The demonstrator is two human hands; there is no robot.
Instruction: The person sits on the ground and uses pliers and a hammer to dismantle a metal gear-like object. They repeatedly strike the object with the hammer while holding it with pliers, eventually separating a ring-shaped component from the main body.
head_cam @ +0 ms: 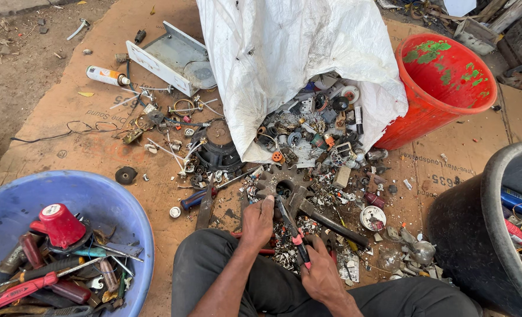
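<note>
just below the big gear (284, 186), right hand (319, 273) grips red-handled pliers (293, 232) pointing up toward left hand (258, 222), which pinches a small piece.

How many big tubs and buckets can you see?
3. A blue tub of tools sits at the lower left, a red bucket at the upper right, and a black bin at the right edge, partly cut off.
</note>
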